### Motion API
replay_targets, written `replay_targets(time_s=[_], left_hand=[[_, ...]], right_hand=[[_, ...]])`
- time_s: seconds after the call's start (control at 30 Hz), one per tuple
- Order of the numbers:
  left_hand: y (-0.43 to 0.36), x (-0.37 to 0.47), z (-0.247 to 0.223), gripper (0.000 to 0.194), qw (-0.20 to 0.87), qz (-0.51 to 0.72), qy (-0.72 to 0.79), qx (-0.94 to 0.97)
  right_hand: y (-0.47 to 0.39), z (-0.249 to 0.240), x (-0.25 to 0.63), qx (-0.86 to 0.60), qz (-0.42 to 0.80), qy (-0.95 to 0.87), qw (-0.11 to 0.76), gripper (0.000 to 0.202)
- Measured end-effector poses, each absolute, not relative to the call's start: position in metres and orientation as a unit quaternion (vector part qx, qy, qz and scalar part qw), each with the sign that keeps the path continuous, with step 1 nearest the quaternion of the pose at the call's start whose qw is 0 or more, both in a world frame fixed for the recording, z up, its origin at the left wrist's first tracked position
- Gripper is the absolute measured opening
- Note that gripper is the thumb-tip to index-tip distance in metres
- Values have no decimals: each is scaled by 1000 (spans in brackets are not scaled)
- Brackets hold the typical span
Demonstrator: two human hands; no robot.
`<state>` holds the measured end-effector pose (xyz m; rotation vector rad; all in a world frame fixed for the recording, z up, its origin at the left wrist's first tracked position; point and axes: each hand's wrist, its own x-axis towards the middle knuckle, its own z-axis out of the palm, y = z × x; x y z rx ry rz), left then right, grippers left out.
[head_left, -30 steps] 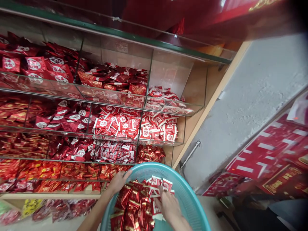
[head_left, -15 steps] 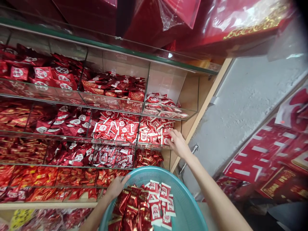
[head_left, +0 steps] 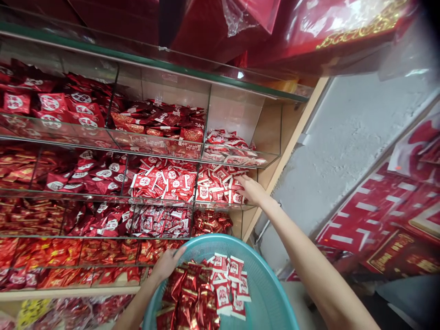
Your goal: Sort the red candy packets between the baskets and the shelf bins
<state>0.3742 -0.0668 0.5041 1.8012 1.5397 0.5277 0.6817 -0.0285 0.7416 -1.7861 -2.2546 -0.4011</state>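
Observation:
My left hand is closed over the left rim of a teal plastic basket. Inside the basket, dark red shiny wrapped packets lie on the left, and red-and-white sachets are heaped beside them. Above the basket, my right hand reaches into the rightmost compartment of a glass-fronted shelf. Its fingers stretch out over a pile of small red-and-white packets, touching those at the right side. The fingertips are partly hidden among the packets, and I see nothing lifted in them.
Glass dividers and shelf fronts separate several rows of red packets. A green-edged glass shelf crosses above, with large red packages on it. A wooden side panel and grey wall stand right, near red hanging goods.
My right hand has moved slightly up and farther into the packets, its fingers now deeper among them. My left hand stays on the basket rim. The view has shifted slightly.

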Motion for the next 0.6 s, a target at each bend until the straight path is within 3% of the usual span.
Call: replay_targets(time_s=[0.17, 0.3, 0.47, 0.6], left_hand=[[-63, 373, 497, 56, 350, 220, 573, 708], [-63, 373, 495, 55, 350, 222, 576, 705], [-65, 373, 499, 55, 353, 220, 580, 700], [-67, 374, 502, 55, 346, 221, 583, 701]], right_hand=[[-69, 748, 676, -611, -193, -748, 172, 46], [-115, 737, 669, -593, -148, -750, 253, 48], [-147, 672, 654, -618, 13, -725, 304, 50], [-144, 606, 636, -680, 91, -690, 229, 49]])
